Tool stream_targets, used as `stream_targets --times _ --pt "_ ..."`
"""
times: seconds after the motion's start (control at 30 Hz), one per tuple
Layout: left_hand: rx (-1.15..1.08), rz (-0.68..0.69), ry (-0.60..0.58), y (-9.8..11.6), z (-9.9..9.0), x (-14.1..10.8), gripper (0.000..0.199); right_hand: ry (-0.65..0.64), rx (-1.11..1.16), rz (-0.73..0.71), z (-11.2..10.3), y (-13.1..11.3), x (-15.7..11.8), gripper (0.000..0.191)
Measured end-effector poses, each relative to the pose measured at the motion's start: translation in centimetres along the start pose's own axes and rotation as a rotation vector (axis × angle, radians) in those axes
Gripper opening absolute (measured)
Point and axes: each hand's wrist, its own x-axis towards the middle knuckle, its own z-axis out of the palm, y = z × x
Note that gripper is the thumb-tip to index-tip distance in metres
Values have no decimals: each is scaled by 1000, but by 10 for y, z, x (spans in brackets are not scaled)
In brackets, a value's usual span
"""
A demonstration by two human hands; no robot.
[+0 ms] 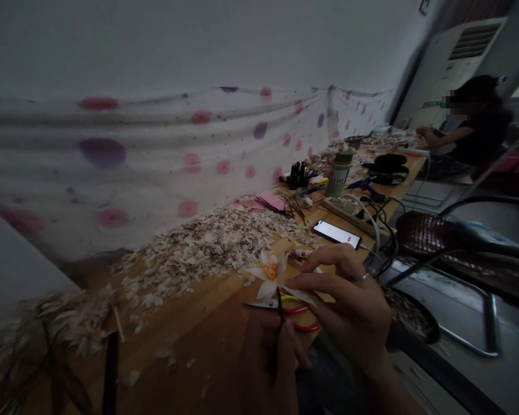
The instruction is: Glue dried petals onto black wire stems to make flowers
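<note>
A white flower with an orange centre (270, 271) stands on a dark stem (279, 301). My left hand (274, 351) is low in the view, its thumb and fingers closed round the stem. My right hand (350, 300), with a ring on one finger, pinches a pale petal (300, 295) at the flower's right side. Behind and below the hands, scissors (263, 303) with red and yellow handles lie on the wooden table (199, 328); the hands partly cover them.
Loose petals (207, 248) are heaped along the curtained wall. Beyond the hands are a lit phone (337, 233), a power strip (354, 213), a green bottle (339, 174) and a glue gun (365, 184). A person (480, 124) sits at the far right; a chair (441, 233) stands nearer.
</note>
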Motion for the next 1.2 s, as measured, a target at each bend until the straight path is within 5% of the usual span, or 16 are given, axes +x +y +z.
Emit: stream_targets --times 0.73,1.2 --pt "9 -59 -26 -4 -8 1 26 8 -130 -26 -1 -3 10 12" --pt "104 -31 71 -6 -8 1 24 -129 -168 -71 -5 1 9 15"
